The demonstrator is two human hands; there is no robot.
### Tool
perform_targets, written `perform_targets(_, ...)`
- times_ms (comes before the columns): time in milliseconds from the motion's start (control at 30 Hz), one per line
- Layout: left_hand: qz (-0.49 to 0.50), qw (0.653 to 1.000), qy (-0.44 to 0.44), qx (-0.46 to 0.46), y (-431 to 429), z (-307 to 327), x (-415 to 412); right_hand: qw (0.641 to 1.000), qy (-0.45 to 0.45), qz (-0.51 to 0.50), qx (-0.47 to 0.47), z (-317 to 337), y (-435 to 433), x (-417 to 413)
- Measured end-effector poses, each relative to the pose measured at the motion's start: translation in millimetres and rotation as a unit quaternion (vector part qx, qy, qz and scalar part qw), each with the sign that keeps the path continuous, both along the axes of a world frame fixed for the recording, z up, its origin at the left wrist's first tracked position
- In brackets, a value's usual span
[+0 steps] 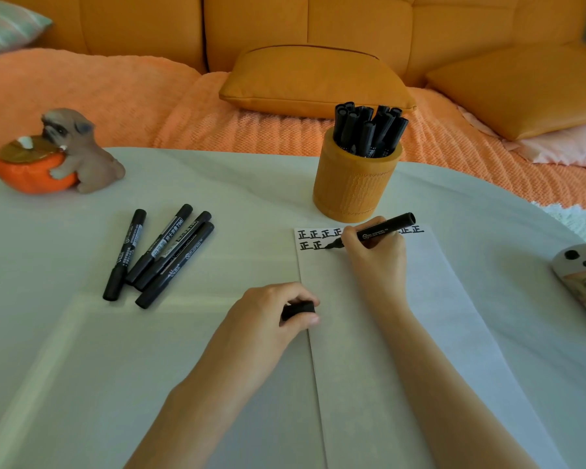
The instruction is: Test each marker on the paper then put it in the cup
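White table (82, 367) | left hand (268, 316) gripped the cap (298, 311) at the paper (403, 333)'s left edge, prob steadying it | right hand (376, 255) pinched the marker (386, 225), tip on paper's second row | four spare markers (164, 240) lay left of paper | cup (352, 187) sat just beyond paper, handy for drop-off

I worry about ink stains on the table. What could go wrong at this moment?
The right hand lies over the top row of characters on the paper and might smear them if wet. The marker has its rear end close to the cup; a wide stroke could bump it.
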State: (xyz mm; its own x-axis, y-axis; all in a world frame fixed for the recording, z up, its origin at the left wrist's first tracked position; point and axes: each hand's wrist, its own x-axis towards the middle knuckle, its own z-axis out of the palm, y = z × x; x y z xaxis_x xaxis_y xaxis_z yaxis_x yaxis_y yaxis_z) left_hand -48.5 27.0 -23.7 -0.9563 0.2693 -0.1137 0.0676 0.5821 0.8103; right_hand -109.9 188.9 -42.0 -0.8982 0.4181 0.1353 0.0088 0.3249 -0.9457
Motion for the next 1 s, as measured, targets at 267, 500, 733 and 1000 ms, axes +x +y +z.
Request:
perform_targets(267, 0.017, 0.999, 0.025, 0.019, -1, 6, 1, 0.989, -0.006, 0.011, -0.148, 23, 3, 8)
perform_targets(500, 0.096, 0.979, 0.026, 0.177, -2, 18, 0, 0.968, -0.013, 0.060, -0.242, 45, 3, 35)
perform_targets(733, 0.124, 0.966, 0.033, 0.224, 0, 24, 0, 0.970, -0.030, 0.070, -0.231, 46, -5, 49)
perform_targets(1000, 0.108, 0.971, 0.023, 0.213, 2, 27, 1, 0.973, -0.019, 0.110, -0.203, 42, -14, 52)
